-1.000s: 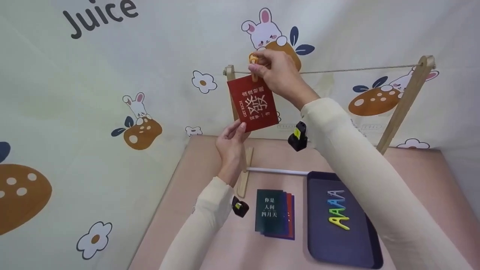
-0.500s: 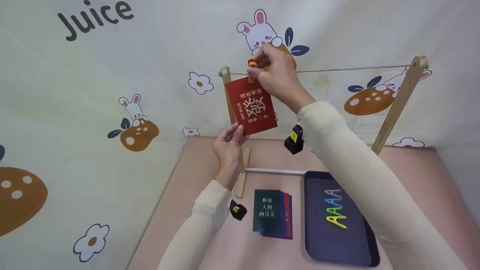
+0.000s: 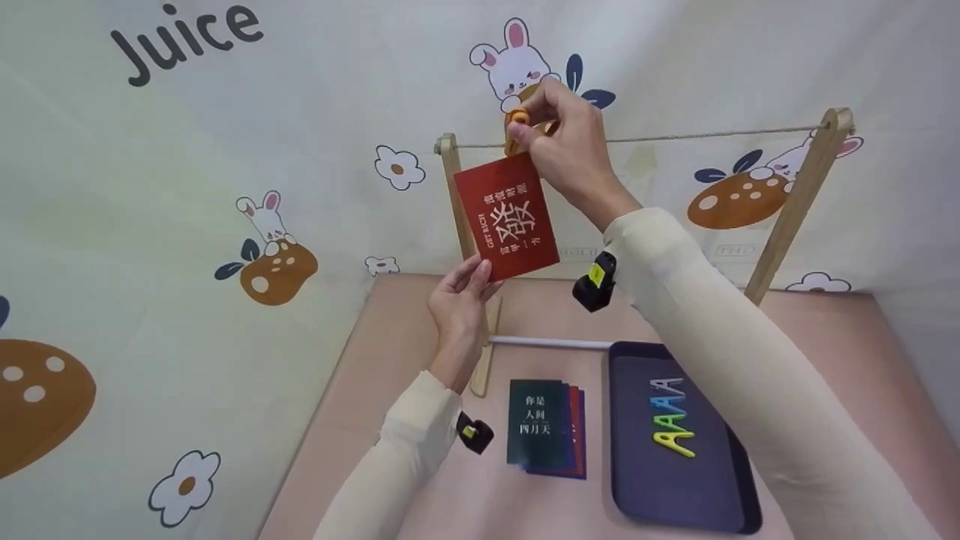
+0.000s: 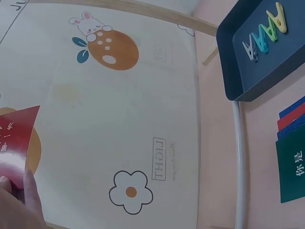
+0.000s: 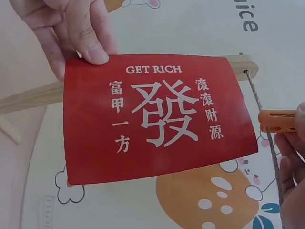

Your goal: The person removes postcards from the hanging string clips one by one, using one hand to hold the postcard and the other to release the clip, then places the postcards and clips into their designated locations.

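Note:
My left hand (image 3: 459, 300) pinches a red card (image 3: 510, 219) by its lower corner, thumb in front. The card has white characters and the words "GET RICH"; it is held up tilted in front of the left end of a rope (image 3: 712, 136). Between thumb and fingers, my right hand (image 3: 574, 142) pinches an orange clothespin (image 5: 279, 121). In the right wrist view the clothespin's tip lies across the rope (image 5: 274, 157), just off the edge of the card. Part of the card and the left hand's fingers show in the left wrist view.
Wooden posts (image 3: 799, 210) carry the rope, with a white bar (image 3: 551, 342) low between them. On the pink table (image 3: 337, 420) lies a stack of cards, a green one (image 3: 537, 450) on top. Beside it, a dark tray (image 3: 675, 495) holds several colored clothespins (image 3: 673, 442).
The orange clothespin, which overlapped the red card's top edge before, has shifted up and slightly right in the right hand. The left hand has lowered the card a little.

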Demonstrator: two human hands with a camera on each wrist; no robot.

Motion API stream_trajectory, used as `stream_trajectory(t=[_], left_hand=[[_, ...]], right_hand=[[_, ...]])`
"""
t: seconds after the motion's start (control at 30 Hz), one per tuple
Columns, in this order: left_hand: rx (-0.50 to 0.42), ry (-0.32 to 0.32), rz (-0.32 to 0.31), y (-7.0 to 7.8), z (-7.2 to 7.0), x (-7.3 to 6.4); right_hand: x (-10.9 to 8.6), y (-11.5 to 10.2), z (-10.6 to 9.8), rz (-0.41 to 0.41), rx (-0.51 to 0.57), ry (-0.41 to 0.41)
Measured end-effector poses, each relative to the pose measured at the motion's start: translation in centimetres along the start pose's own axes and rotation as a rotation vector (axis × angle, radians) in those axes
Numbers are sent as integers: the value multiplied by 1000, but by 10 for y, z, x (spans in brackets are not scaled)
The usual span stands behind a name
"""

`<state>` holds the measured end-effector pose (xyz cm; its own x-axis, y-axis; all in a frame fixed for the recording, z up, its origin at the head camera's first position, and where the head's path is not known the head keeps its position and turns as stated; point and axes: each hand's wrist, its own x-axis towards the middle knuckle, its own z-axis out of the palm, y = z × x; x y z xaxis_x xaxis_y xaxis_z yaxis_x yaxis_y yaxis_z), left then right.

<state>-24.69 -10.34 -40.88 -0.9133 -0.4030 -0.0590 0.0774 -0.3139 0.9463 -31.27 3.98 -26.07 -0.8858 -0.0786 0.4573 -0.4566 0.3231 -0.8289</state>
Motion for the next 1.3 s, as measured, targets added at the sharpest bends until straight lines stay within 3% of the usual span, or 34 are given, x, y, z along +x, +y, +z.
stream_trajectory(t=[0.23, 0.43, 0.77, 1.03, 1.3], left_hand=[[38, -7, -22, -4, -3, -10], [108, -32, -47, -7, -7, -17], [75, -35, -68, -7, -10, -27], [126, -61, -73, -12, -23, -36], [156, -64, -137, -25, -35, -48]], right_hand=[[-10, 3, -6, -48, 95, 2], [-30, 8, -8, -64, 121, -39], [-51, 28, -20, -53, 141, -57], [-78, 38, -26, -59, 328, -11], [-109, 48, -26, -66, 347, 7]])
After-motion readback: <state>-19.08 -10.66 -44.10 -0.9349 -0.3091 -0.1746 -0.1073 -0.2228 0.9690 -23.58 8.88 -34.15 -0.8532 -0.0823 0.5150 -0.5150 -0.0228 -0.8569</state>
